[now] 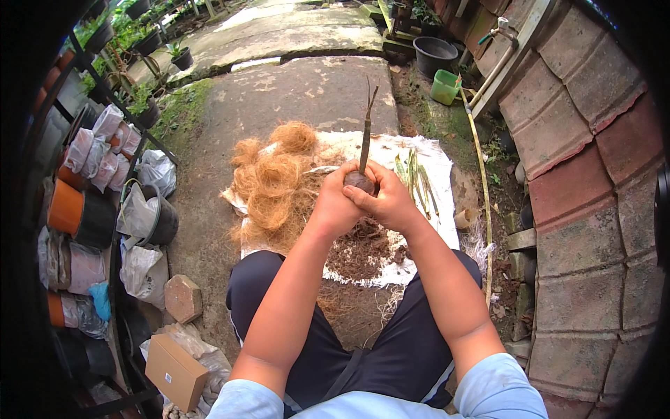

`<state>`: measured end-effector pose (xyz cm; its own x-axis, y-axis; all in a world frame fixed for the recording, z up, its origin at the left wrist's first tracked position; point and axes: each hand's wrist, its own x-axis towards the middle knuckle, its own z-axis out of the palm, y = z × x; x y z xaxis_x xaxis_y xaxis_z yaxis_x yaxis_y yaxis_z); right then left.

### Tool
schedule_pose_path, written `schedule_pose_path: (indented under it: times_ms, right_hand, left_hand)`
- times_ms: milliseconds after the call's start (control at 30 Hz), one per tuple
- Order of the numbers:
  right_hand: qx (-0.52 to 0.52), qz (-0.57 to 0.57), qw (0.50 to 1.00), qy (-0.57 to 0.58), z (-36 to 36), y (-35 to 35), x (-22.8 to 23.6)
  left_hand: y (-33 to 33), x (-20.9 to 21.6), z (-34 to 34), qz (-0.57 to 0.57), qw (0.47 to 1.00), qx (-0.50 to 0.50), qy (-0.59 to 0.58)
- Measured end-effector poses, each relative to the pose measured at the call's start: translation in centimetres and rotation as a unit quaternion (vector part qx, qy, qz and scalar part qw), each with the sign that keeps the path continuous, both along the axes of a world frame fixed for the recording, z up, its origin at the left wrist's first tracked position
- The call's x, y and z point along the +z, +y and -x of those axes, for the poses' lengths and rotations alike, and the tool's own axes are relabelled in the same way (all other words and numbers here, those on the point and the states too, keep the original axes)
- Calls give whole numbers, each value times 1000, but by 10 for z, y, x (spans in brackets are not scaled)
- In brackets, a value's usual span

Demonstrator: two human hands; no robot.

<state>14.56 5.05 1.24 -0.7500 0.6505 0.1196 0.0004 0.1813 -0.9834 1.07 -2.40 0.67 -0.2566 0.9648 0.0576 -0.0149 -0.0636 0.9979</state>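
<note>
Both my hands are wrapped round a dark, round root ball (pixel 359 183) with a plant's thin dark stem (pixel 366 136) standing upright from it and forking at the top. My left hand (pixel 337 201) cups its left side and my right hand (pixel 392 198) its right, thumbs toward me. Fingers cover much of the ball. Beneath the hands lies a heap of dark brown crumbly soil (pixel 359 253) on a white woven sheet (pixel 438 162). Tangled brown coconut fibre (pixel 276 185) is piled to the left. Several long green and yellowish leaves (pixel 421 183) lie to the right.
At left, a rack holds orange and black pots (pixel 66 206) and wrapped bundles; a dark bucket (pixel 162 222), hexagonal block (pixel 183 299) and cardboard box (pixel 176 371) stand nearby. A green container (pixel 444 87) and black tub (pixel 434 56) sit far right, beside stacked roof tiles (pixel 579 230).
</note>
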Motion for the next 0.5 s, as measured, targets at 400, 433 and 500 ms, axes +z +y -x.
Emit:
schedule_pose_path:
  times_ms: [400, 433, 500]
  right_hand:
    - [88, 306, 936, 152, 4, -12, -6]
    - [85, 300, 936, 164, 6, -13, -7]
    - [81, 296, 934, 185, 11, -18, -8]
  left_hand:
    - [-7, 10, -8, -33, 962, -4, -269]
    - [-2, -4, -6, -57, 974, -3, -220]
    - [0, -8, -7, -101, 979, 9, -174]
